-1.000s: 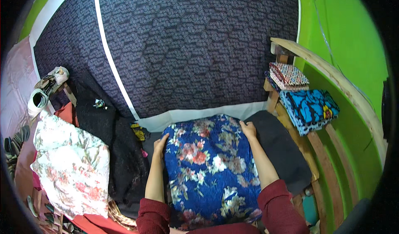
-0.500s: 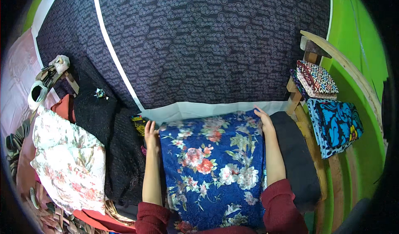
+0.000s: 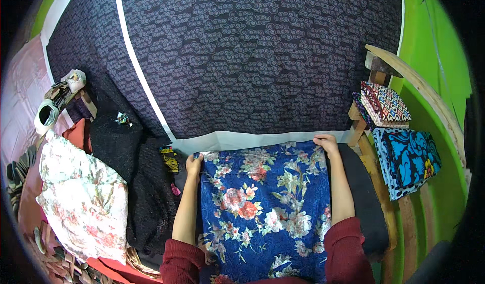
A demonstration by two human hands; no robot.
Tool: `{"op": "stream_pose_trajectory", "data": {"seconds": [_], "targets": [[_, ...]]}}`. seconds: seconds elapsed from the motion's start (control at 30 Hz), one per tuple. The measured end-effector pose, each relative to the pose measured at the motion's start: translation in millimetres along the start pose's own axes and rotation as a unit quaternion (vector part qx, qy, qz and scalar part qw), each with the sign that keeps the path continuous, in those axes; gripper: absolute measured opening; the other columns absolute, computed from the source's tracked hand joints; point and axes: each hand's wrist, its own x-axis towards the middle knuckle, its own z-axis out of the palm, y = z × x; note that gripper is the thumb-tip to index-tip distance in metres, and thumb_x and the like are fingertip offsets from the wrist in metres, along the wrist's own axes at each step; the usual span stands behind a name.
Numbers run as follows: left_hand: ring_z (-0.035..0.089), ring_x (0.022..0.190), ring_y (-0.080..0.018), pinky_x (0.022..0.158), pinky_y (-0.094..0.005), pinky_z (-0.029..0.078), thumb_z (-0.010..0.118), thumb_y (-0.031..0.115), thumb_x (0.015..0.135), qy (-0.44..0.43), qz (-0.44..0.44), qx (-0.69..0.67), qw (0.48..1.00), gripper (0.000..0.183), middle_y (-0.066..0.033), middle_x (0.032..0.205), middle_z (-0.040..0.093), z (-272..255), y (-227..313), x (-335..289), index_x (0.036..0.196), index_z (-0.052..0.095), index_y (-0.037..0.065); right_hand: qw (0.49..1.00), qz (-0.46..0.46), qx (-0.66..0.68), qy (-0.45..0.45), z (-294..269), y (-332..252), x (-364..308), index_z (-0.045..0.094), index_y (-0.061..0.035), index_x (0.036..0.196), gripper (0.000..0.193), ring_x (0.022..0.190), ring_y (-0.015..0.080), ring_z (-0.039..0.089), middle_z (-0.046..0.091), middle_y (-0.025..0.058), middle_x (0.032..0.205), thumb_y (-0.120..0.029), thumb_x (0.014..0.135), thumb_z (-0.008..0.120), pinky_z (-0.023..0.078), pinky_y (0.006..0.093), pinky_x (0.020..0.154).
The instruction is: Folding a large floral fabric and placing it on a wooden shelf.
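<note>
A dark blue floral cloth (image 3: 262, 198) lies spread over my lap, printed with red, white and grey-green flowers. My left hand (image 3: 193, 165) pinches its far left corner, fingers closed on the edge. At the far right corner my right hand (image 3: 326, 143) has its fingers bent over the edge and closed on it. Between the two hands the far edge runs nearly straight. A black cushion or folded cloth (image 3: 361, 193) shows beneath and to the right of my right forearm.
To the left lie a white floral cloth (image 3: 83, 193) and a black textured cloth (image 3: 144, 183). Folded patterned fabrics (image 3: 386, 105) and a folded blue-and-black fabric (image 3: 406, 158) rest on the wooden rack (image 3: 432, 79) at right. Dark patterned fabric (image 3: 252, 57) hangs ahead.
Both hands have shifted slightly to the right with the far edge of the blue cloth. My fingers, more stretched out before, are now closed on its corners. The far edge looks tauter.
</note>
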Motion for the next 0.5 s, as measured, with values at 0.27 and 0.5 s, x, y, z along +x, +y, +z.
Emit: {"op": "stream_pose_trajectory", "data": {"seconds": [0.27, 0.5], "targets": [[0.055, 0.082, -0.0191, 0.075, -0.0329, 0.043, 0.05, 0.055, 0.078, -0.168, -0.161, 0.07, 0.97, 0.061, -0.0083, 0.094, 0.058, -35, 17, -37, 0.107, 0.052, 0.0, 0.992, 0.123, 0.029, 0.013, 15, 25, -49, 0.022, 0.0006, 0.131, 0.07, 0.109, 0.0219, 0.045, 0.043, 0.0166, 0.121, -0.025, 0.079, 0.061, 0.039, 0.0291, 0.088], [0.053, 0.1, -0.0231, 0.085, -0.0367, 0.04, 0.058, 0.057, 0.072, -0.284, -0.252, 0.125, 0.917, 0.077, -0.0139, 0.111, 0.054, -67, 25, -127, 0.12, 0.043, -0.001, 0.933, 0.256, 0.206, -0.146, 11, -17, -149, 0.048, 0.0031, 0.109, 0.039, 0.081, 0.0146, 0.06, 0.06, 0.0117, 0.095, -0.023, 0.082, 0.057, 0.049, 0.0275, 0.073]]}}
